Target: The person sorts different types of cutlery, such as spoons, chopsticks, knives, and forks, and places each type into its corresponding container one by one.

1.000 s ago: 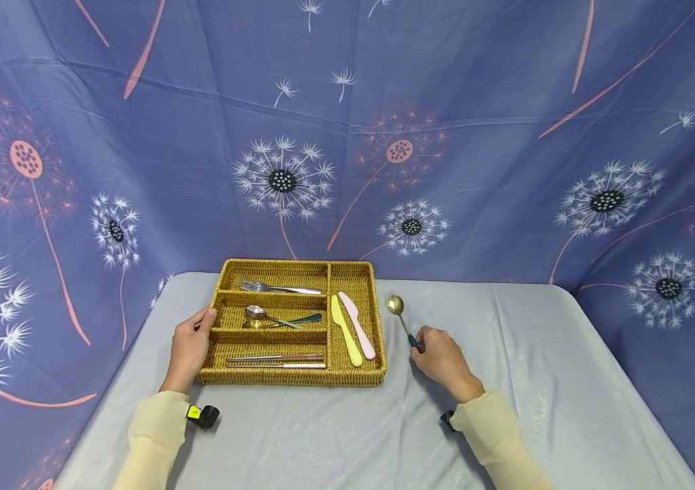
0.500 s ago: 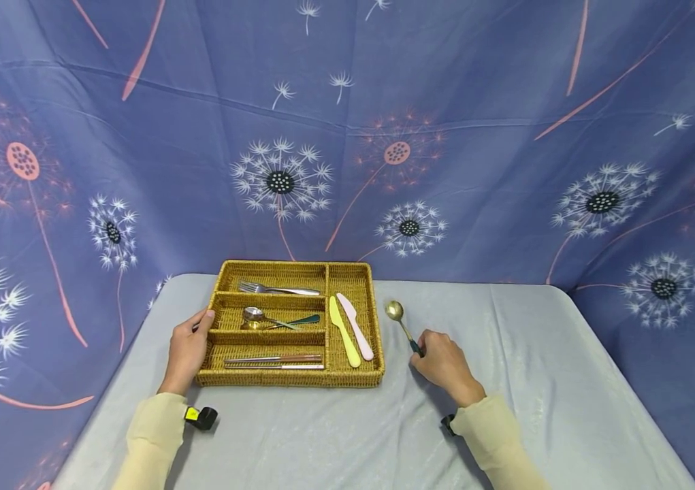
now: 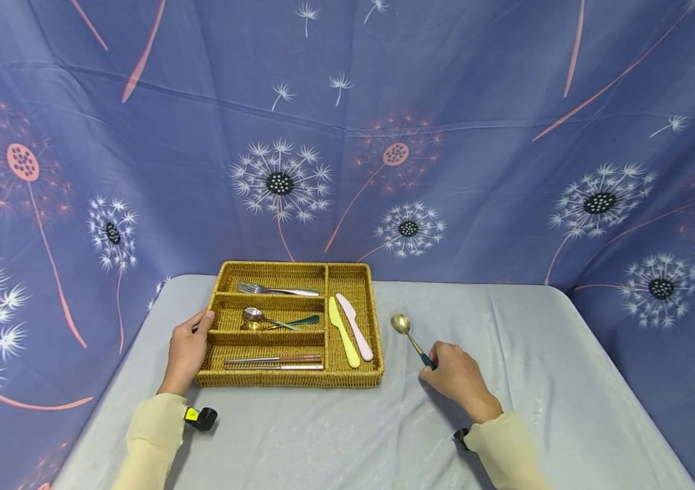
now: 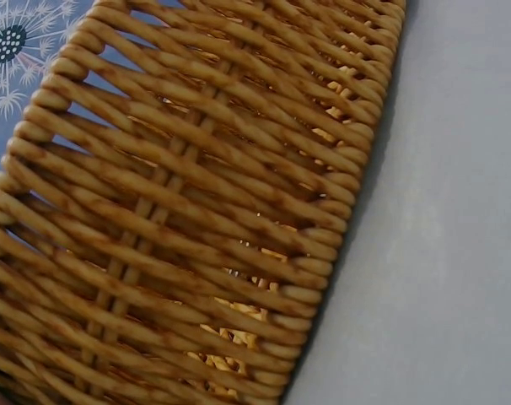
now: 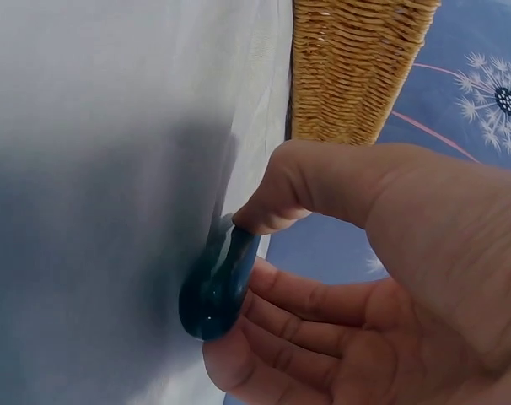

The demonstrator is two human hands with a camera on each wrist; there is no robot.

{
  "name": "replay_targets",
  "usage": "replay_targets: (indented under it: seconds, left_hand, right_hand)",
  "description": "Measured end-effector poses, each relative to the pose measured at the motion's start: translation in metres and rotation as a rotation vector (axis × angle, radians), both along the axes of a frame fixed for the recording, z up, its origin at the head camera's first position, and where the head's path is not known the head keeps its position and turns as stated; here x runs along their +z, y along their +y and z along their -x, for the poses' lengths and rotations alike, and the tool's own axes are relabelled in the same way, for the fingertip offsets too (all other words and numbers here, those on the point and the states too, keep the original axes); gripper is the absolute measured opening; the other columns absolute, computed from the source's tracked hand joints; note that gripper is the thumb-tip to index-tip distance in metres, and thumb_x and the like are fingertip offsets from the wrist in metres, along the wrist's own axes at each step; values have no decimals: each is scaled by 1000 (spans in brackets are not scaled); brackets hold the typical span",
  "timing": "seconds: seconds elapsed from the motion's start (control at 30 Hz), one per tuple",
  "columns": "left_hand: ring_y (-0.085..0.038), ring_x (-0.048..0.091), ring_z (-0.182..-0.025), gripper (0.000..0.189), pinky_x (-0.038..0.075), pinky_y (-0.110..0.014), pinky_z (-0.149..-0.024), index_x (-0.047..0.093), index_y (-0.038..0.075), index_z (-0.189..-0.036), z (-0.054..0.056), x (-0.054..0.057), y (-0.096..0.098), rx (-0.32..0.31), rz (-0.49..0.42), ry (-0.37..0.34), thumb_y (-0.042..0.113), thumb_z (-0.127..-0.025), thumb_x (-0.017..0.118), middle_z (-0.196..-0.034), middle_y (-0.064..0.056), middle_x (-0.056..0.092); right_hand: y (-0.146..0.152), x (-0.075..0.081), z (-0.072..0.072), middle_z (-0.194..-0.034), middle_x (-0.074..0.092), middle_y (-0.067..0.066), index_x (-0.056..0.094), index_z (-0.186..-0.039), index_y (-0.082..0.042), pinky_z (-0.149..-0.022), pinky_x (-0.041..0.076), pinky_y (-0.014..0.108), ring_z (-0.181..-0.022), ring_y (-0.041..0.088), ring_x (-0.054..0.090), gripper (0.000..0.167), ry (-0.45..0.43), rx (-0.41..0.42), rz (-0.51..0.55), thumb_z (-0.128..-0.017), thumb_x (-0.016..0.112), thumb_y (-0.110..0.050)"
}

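My right hand (image 3: pixel 460 378) pinches the green handle (image 5: pixel 215 295) of a gold spoon (image 3: pixel 401 322), whose bowl points away to the upper left. The spoon is to the right of a woven cutlery tray (image 3: pixel 288 380). At the tray's left side, my left hand (image 3: pixel 188 350) grips the rim. In the tray lie a fork (image 3: pixel 276 290) in the back compartment and two crossed spoons (image 3: pixel 270 320) in the middle one. Chopsticks (image 3: pixel 273 359) lie in the front compartment. A yellow knife (image 3: pixel 344 332) and a pink knife (image 3: pixel 354 327) share the right compartment.
A pale cloth covers the table (image 3: pixel 335 442). Behind it and at both sides hangs a blue curtain (image 3: pixel 482 170) with dandelion prints. Woven tray wall (image 4: pixel 188 202) fills much of the left wrist view.
My right hand has moved a little right and toward me, carrying the gold spoon with it. The left hand keeps its place on the tray.
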State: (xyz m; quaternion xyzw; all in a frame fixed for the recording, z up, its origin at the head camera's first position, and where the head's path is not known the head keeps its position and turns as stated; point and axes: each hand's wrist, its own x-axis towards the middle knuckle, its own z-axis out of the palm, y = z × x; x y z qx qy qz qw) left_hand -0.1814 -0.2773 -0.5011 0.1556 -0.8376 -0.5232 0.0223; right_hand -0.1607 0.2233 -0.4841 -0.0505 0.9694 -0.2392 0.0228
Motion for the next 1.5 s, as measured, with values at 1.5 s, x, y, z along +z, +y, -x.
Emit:
replay_targets:
  seconds: [1.5]
  left_hand:
    - [-44,26,-160,66,24,-60,-130,38,4,-166,0,1,2,-1,5,-1,48,-117,39,-170,-23,35]
  right_hand:
    - [-97,93,43,-81,64,-7,75,-105,-12,-57,44,33,-65,13,54,11,61,394,-124,-96,72,-5]
